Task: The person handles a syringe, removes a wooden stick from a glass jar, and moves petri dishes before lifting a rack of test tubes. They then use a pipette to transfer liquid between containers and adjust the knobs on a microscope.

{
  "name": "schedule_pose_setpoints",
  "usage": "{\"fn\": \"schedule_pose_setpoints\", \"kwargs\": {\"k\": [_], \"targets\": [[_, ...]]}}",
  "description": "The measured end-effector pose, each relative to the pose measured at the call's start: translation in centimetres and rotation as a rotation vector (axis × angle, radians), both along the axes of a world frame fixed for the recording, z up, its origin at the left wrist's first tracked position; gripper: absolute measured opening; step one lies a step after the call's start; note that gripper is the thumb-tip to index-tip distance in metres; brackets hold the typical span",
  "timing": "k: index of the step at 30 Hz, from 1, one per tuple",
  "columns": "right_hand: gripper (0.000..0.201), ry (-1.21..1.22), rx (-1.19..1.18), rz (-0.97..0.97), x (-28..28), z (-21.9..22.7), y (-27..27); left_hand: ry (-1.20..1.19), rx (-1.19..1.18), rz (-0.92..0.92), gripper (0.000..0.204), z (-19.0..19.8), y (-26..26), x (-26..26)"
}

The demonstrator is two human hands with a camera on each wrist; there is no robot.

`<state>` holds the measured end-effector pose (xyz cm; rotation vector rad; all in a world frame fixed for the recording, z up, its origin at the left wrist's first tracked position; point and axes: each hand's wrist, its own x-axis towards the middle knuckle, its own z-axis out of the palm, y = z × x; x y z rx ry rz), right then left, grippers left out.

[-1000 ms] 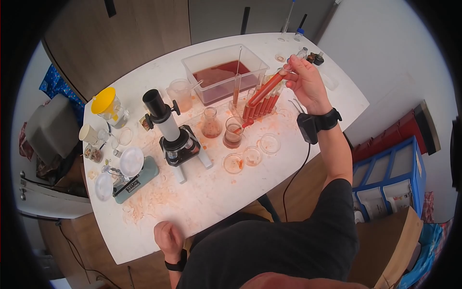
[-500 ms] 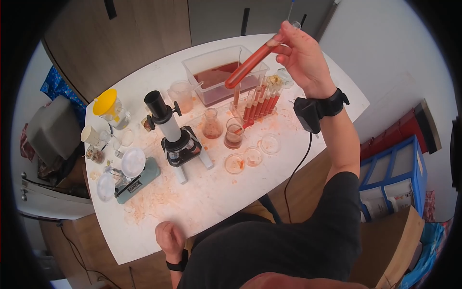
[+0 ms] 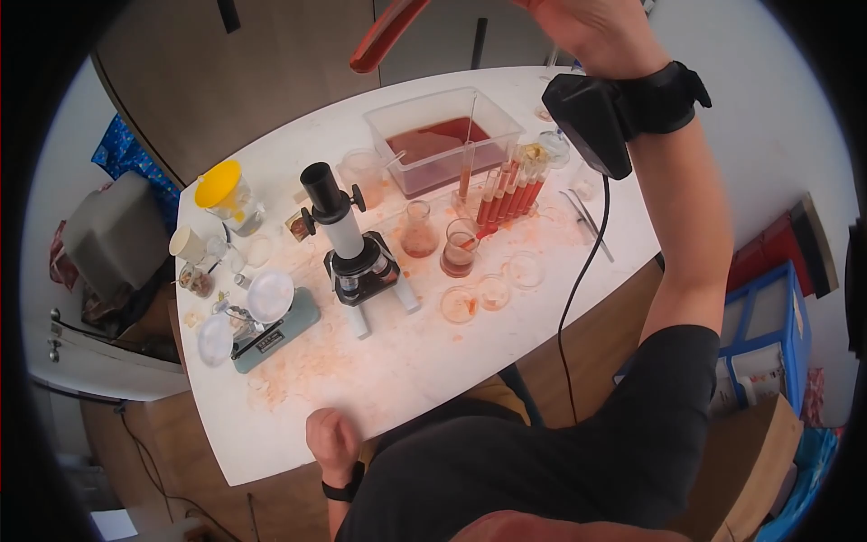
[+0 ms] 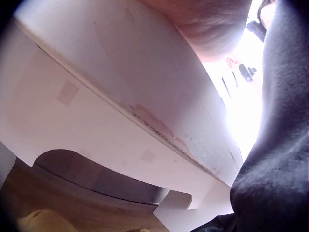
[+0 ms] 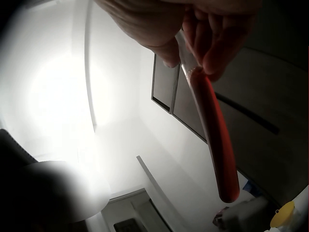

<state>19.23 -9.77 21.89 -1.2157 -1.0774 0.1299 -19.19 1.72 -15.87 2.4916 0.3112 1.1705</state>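
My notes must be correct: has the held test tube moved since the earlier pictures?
Yes: up and leftward in the head view, judged against the plastic tub. The test tube overlapped that tub just before; now it shows above it.

No word, number or sign is showing clearly enough to be read. On the green balance (image 3: 303, 318), a black plate (image 3: 270, 341) is carrying small pale marks that are looking like lettering, but blur is hiding every letter.
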Motion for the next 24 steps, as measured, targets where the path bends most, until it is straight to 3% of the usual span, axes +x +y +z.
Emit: {"fn": "schedule_pose_setpoints", "kwargs": {"k": [12,15,18,24], "targets": [[0.025,-0.253,-0.079,0.006,-5.4,3.0,3.5,-0.026,0.001,-0.031,0.026,-0.7,0.2,-0.4],[0.026,-0.316,-0.074,0.001,-7.6,3.1,4.2,-0.029,-0.005,-0.04,0.026,-0.6,0.3,-0.5],[0.027,-0.491,-0.052,0.136,-7.1,3.0,4.8,-0.028,-0.022,-0.053,0.027,-0.4,0.2,-0.5],[0.028,-0.565,-0.104,0.087,-10.0,2.3,4.9,-0.028,-0.057,-0.086,0.028,-0.3,0.2,-0.6]]}}
